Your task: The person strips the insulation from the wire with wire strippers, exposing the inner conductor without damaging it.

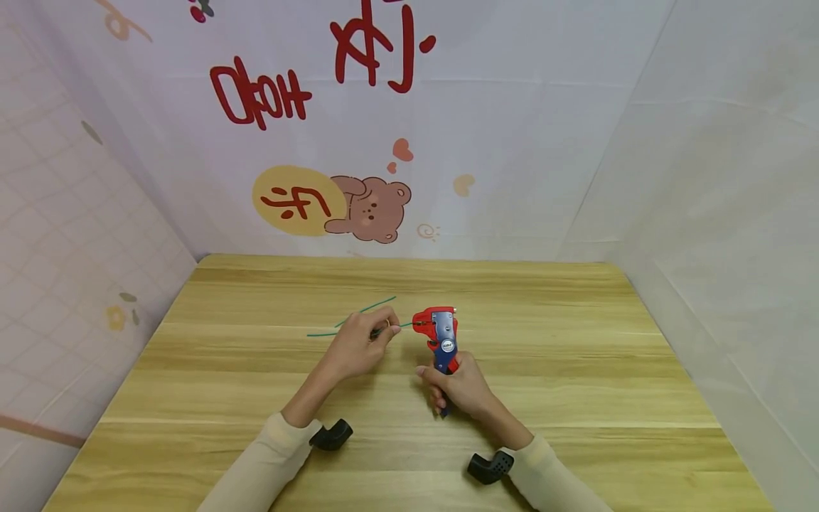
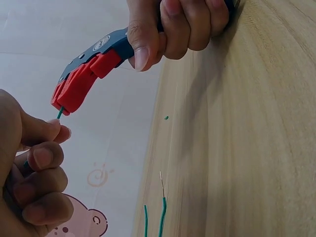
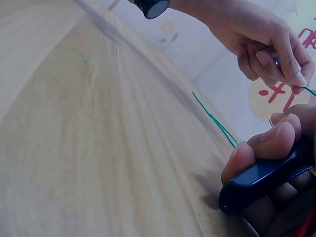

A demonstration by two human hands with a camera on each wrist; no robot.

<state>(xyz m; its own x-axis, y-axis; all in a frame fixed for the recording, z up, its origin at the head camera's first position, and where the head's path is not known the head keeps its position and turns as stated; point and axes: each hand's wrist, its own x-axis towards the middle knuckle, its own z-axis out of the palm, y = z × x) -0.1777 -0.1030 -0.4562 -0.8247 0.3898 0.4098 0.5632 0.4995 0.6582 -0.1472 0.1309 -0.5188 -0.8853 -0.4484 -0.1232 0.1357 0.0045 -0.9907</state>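
My right hand (image 1: pixel 470 387) grips the dark blue handles of a red-and-blue wire stripper (image 1: pixel 443 334), its red head turned toward the left hand. Between thumb and forefinger, my left hand (image 1: pixel 365 341) pinches a green wire (image 2: pixel 60 113) close to the stripper's mouth. The wire's end goes in between the red jaws; that end is hidden inside. A bit of green also shows among the curled left fingers. Beyond the left hand, two more green wires (image 3: pixel 212 116) lie on the table, one with a bare copper tip (image 2: pixel 162 182).
The wooden table (image 1: pixel 563 341) has a tiny green scrap (image 2: pixel 166 117) on it. Printed white cloth (image 1: pixel 512 142) stands behind and along both sides. Black curved pieces (image 1: pixel 331 434) sit at both wrists, by the cuffs.
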